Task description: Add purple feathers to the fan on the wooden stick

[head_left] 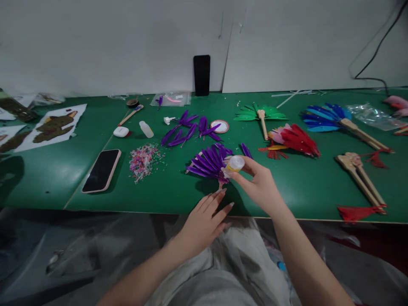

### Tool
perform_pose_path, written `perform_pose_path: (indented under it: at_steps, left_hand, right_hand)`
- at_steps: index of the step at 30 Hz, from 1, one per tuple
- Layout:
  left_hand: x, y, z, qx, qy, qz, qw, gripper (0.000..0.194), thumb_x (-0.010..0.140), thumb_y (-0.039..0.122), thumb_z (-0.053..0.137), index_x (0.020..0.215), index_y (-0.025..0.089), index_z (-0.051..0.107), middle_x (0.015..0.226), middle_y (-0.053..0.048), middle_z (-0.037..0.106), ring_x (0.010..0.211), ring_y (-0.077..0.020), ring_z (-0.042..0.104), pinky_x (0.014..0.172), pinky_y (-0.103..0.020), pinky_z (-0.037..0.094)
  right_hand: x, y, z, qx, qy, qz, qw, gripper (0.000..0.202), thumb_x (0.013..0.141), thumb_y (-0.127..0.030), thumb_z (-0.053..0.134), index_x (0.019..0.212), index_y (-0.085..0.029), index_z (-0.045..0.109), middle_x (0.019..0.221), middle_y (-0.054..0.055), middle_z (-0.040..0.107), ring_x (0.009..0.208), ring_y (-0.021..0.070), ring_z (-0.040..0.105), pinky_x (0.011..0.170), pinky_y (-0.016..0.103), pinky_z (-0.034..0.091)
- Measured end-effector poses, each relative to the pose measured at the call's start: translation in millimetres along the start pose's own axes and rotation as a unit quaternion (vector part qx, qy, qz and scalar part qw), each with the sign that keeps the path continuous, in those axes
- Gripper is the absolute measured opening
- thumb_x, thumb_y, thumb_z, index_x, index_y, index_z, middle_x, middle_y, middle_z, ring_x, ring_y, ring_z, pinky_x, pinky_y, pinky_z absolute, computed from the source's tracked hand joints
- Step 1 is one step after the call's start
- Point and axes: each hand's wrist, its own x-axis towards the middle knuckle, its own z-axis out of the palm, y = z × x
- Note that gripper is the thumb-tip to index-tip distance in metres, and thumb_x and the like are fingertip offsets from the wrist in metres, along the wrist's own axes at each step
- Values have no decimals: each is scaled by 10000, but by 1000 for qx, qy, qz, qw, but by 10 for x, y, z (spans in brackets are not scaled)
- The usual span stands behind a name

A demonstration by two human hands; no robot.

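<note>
A purple feather fan [207,163] lies on the green table in front of me, its feathers spread and its short wooden handle pointing toward me. My right hand [255,180] grips a small white glue bottle [236,163] with a yellow label, tipped over the base of the feathers. I cannot make out whether glue is coming out. My left hand [208,212] lies at the table edge with fingers stretched out, the fingertips at the fan's handle. Loose purple feathers [183,131] are scattered behind the fan, near a round white lid [219,126] with a red rim.
Left of the fan are a pile of colourful confetti bits [143,161], a phone [102,171], a white case [121,132] and another small bottle [146,129]. To the right lie green [261,117], red [295,140] and blue [327,117] feather fans and bare fan sticks [361,180]. A black phone [202,75] leans on the wall.
</note>
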Motion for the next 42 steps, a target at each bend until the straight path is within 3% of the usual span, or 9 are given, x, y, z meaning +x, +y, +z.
perform_pose_path:
  at_steps: [11, 23, 42]
  left_hand:
    - [22, 17, 11, 45, -22, -3, 999, 591, 843, 297, 584, 1381, 192, 362, 1470, -170, 339, 1361, -290, 306, 1045, -448, 352]
    - [23, 29, -22, 64, -38, -7, 997, 577, 862, 344, 560, 1387, 203, 366, 1456, -142, 370, 1352, -280, 323, 1050, -434, 347]
    - [23, 28, 5, 55, -42, -13, 998, 627, 832, 308, 604, 1393, 206, 343, 1471, -146, 340, 1366, -278, 293, 1062, -440, 324]
  right_hand:
    - [-5, -88, -115, -18, -9, 10, 1000, 223, 792, -344, 651, 966, -207, 632, 954, 60, 723, 913, 252, 675, 790, 357, 527]
    - [75, -7, 96, 49, 8, 0, 999, 282, 779, -306, 657, 1022, -166, 628, 1034, 88, 698, 960, 225, 657, 863, 341, 501]
    - [-36, -116, -76, -94, 21, 1, 995, 208, 785, -343, 649, 921, -188, 630, 853, 54, 726, 811, 240, 687, 685, 305, 510]
